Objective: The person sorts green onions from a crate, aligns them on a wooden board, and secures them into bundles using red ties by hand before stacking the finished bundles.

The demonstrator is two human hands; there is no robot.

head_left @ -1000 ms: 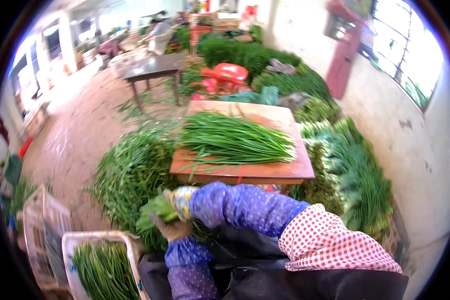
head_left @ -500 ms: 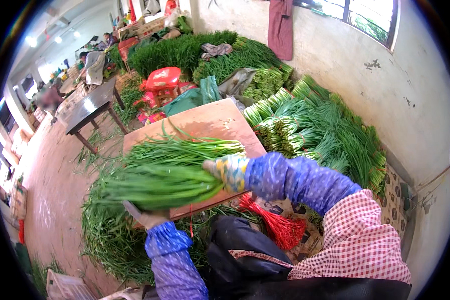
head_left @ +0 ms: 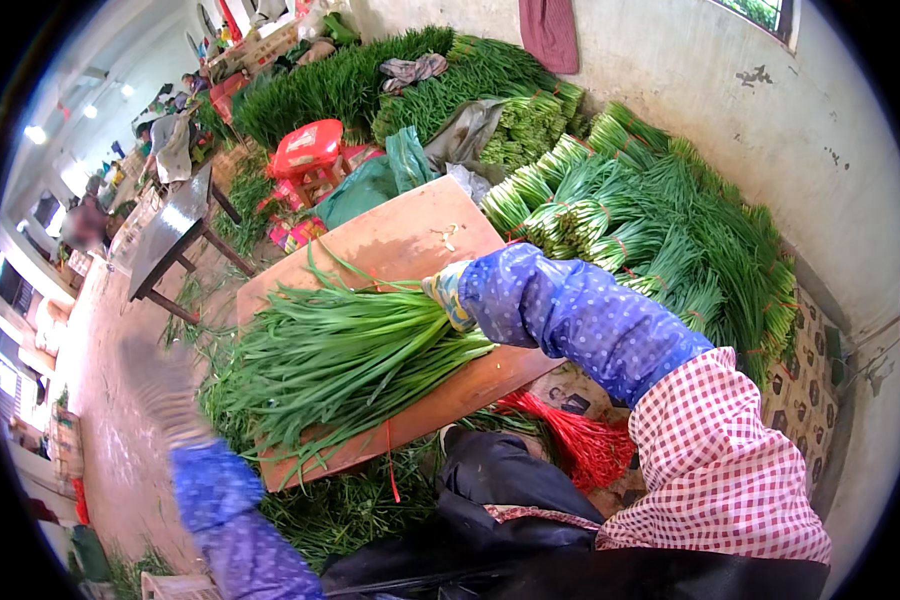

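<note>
A loose bunch of long green chives lies across the reddish-brown wooden board, its leaves fanning toward the left and over the near edge. My right hand, in a patterned yellow, white and blue glove, has its fingers closed on the upper stalks at the bunch's right end. Off the board to the left, my left hand wears a pale glove and is raised, touching nothing I can see. Motion smears its fingers. Blue dotted sleeves cover both forearms.
Tied chive bundles are heaped to the right by the wall. Red ties lie below the board's near right side. Loose greens cover the floor beneath. A red stool and a dark bench stand beyond; people sit farther back.
My left hand has left the bunch and swung out to the left. The lifted chives now rest on the board, with my right hand still at their stalks. The view has shifted slightly.
</note>
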